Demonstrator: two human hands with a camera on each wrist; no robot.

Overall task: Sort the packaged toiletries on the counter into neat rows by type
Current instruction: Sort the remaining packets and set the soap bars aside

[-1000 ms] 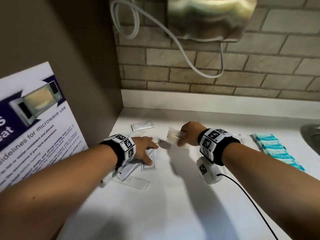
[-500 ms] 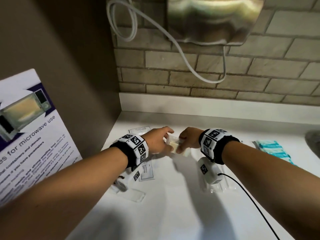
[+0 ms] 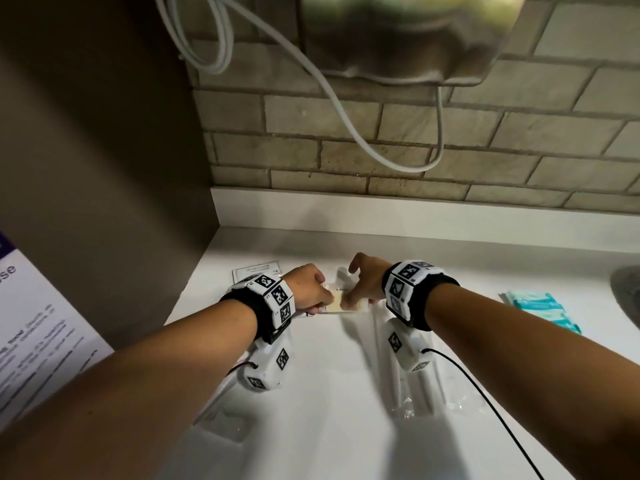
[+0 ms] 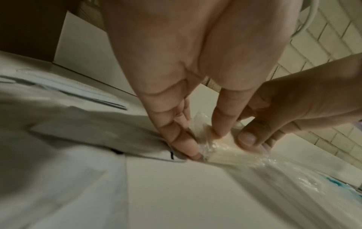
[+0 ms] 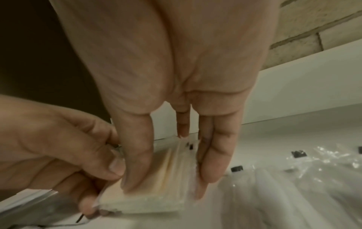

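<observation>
A small stack of cream packets in clear wrap [image 3: 337,304] stands on edge on the white counter [image 3: 332,427], back and centre. My left hand [image 3: 325,298] pinches the stack's left end. In the left wrist view, my left hand [image 4: 202,139] has finger and thumb on the crinkled wrap [image 4: 197,124]. My right hand [image 3: 353,300] clasps the right part. In the right wrist view my right hand [image 5: 172,176] squeezes the cream stack [image 5: 156,195] between thumb and fingers. A shampoo sachet [image 3: 256,270] lies just behind my left wrist.
Teal packets [image 3: 540,306] lie in a row at the right, near a sink rim [image 3: 627,296]. Long white items in clear wrap [image 3: 415,386] lie under my right wrist. A flat clear packet [image 3: 225,424] lies front left. A steel wall unit [image 3: 398,36] and white cable [image 3: 346,109] hang above.
My left hand left the flat sachets at the left and came right to grip the cream stack alongside my right hand. The view has closed in on the counter.
</observation>
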